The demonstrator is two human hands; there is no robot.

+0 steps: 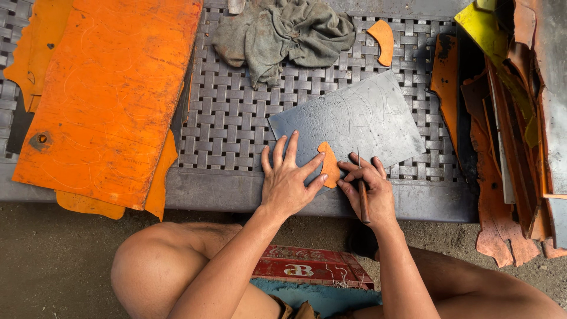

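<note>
A grey metal sheet [360, 121] with faint scratched outlines lies tilted on a woven metal grate [230, 118]. My left hand [289, 177] rests flat at the sheet's near corner, thumb and forefinger pressing a small orange curved template piece [328, 162] onto it. My right hand [369, 189] grips a thin scriber with a brown handle [362, 195], its metal tip pointing up beside the template's right edge. Both hands sit close together at the sheet's lower edge.
A large orange sheet [106, 94] lies on the left over other orange pieces. A crumpled grey rag [283, 32] and another orange cut-out [384, 41] sit at the back. Rusty orange and yellow scrap [508, 130] is stacked on the right. My knees are below.
</note>
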